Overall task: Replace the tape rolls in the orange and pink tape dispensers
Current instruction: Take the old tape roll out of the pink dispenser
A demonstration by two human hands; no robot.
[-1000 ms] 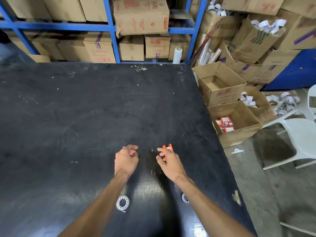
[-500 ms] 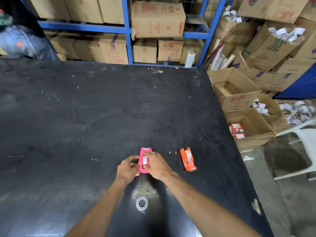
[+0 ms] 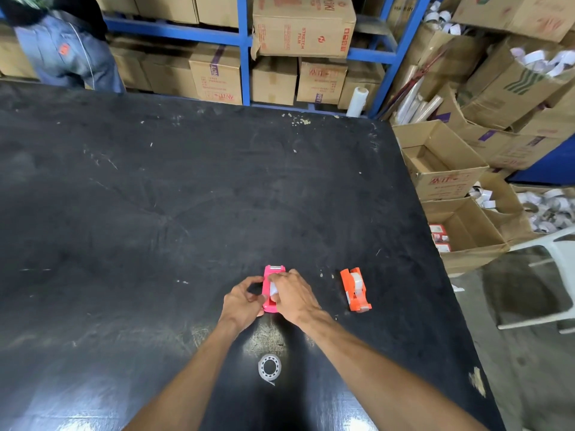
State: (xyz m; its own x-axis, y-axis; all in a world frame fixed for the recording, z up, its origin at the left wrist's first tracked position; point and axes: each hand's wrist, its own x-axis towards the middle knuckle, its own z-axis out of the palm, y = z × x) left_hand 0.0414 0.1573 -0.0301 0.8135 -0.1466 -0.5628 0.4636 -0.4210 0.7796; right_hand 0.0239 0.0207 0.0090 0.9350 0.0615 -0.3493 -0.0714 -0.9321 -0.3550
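Two hands meet on the pink dispenser (image 3: 270,293), which lies on the black table (image 3: 155,197) and serves here as the landmark. Left of it, the left hand (image 3: 244,301) is curled against its left side, fingers bent and thumb near its edge, most likely to brace it so it cannot slide while the other hand works. On its right side and over its top, the right hand (image 3: 292,295) lies with fingers closed down on the white roll (image 3: 273,289) seated in its middle; whether that roll is being pressed in or pulled out cannot be told. The metal cutter end points away from the person.

Nearer the person than the pink dispenser, a flat white ring (image 3: 269,367) with a short loose tail lies alone on the table; it looks like a spent core, set within reach but out of the way.

Right of the pink dispenser, well apart from it, the orange dispenser (image 3: 354,289) lies untouched, with a roll visible in its body, cutter end toward the person. Whether that roll is new or old is unclear.

Far right of the pink dispenser, beyond the table edge, open boxes stand on the floor: one (image 3: 441,163) looks nearly bare, one (image 3: 460,234) holds a few small red-and-white packs, and others hold heaps of white rings.
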